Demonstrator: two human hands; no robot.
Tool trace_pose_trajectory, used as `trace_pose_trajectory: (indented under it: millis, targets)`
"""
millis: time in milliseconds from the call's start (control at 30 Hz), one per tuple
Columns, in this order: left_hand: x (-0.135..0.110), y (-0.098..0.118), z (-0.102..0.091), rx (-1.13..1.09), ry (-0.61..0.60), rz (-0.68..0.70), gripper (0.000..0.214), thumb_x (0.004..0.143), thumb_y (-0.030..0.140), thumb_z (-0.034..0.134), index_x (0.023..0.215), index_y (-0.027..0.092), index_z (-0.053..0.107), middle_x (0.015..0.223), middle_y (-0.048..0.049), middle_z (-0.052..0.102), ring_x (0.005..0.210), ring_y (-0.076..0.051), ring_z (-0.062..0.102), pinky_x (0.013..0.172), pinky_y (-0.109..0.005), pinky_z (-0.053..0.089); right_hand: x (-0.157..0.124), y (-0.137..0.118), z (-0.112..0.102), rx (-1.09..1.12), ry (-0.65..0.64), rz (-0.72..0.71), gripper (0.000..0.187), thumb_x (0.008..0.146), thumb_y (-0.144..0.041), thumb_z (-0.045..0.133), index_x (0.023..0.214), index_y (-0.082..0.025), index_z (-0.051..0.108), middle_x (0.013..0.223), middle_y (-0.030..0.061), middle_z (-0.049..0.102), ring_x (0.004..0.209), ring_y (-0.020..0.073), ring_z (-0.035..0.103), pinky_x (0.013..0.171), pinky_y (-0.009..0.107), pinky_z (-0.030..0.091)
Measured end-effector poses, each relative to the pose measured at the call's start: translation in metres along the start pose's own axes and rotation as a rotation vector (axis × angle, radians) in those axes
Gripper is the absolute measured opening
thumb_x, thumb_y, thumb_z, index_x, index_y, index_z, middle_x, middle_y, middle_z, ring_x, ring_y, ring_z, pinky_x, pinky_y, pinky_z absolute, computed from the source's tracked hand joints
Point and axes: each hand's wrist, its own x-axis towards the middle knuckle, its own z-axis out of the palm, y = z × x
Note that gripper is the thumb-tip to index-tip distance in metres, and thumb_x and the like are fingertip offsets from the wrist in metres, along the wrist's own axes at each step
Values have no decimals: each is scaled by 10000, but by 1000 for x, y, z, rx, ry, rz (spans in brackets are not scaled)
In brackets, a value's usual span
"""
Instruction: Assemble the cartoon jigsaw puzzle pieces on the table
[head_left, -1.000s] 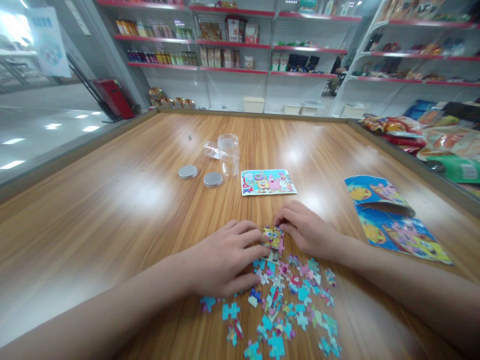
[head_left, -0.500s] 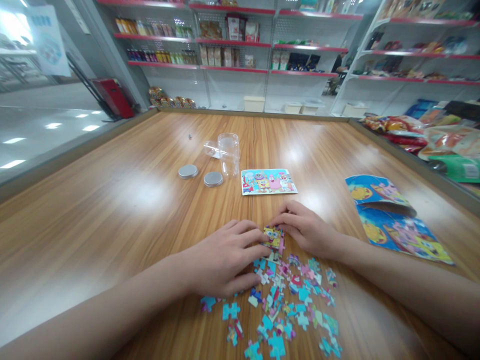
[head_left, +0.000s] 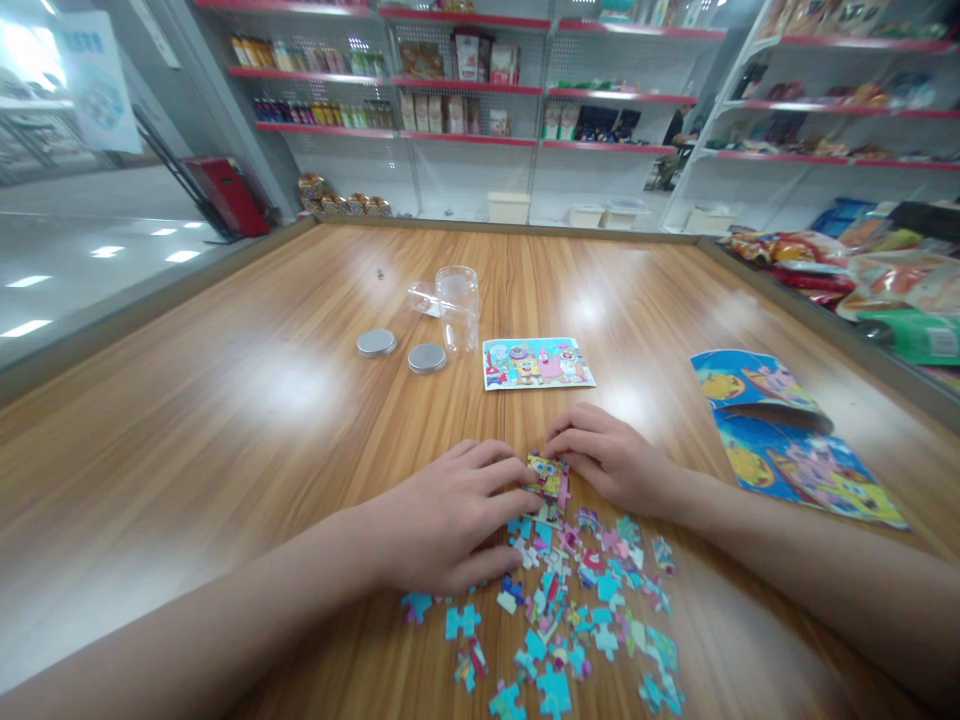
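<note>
A small block of joined jigsaw puzzle pieces [head_left: 546, 480] with a yellow cartoon face lies on the table between my hands. My left hand [head_left: 461, 515] rests palm down at its left, fingers spread and fingertips touching its left edge. With bent fingers drawn together, my right hand [head_left: 600, 455] grips at the block's upper right edge; its fingertips partly hide what they hold. Loose jigsaw pieces [head_left: 553, 690], mostly light blue and pink, lie scattered below the block. Beyond the hands is a picture card [head_left: 538, 363] with cartoon figures.
Clear plastic jars [head_left: 457, 310], one standing and one lying, are farther back near two silver lids [head_left: 427, 359]. A blue printed sheet [head_left: 799, 440] curls at the right. Snack packets [head_left: 795, 265] sit beyond the right table edge; stocked shelves [head_left: 465, 85] stand behind.
My right fingertips have shifted very slightly along the top right edge of the joined pieces. My left hand and the loose pieces look unmoved.
</note>
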Motion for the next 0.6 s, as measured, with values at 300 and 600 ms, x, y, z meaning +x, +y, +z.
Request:
trace_pose_trajectory:
  millis: [300, 600]
  targets:
    - [0, -1, 2, -9, 36, 14, 396, 972, 419, 612, 1315, 222, 603, 1321, -111, 621, 1235, -305, 533, 1075, -481, 464, -1, 1, -1, 16, 19, -31, 279, 939, -47, 537, 1033, -226, 729, 1060, 71, 661, 1006, 206, 606, 867, 395, 541]
    - [0, 0, 0, -5, 10, 2, 401, 974, 422, 608, 1320, 220, 598, 1327, -109, 615, 1233, -306, 532, 1074, -486, 464, -1, -6, -2, 0, 57, -8, 267, 947, -81, 542, 1102, -228, 701, 1134, 95, 617, 1053, 220, 599, 890, 407, 557]
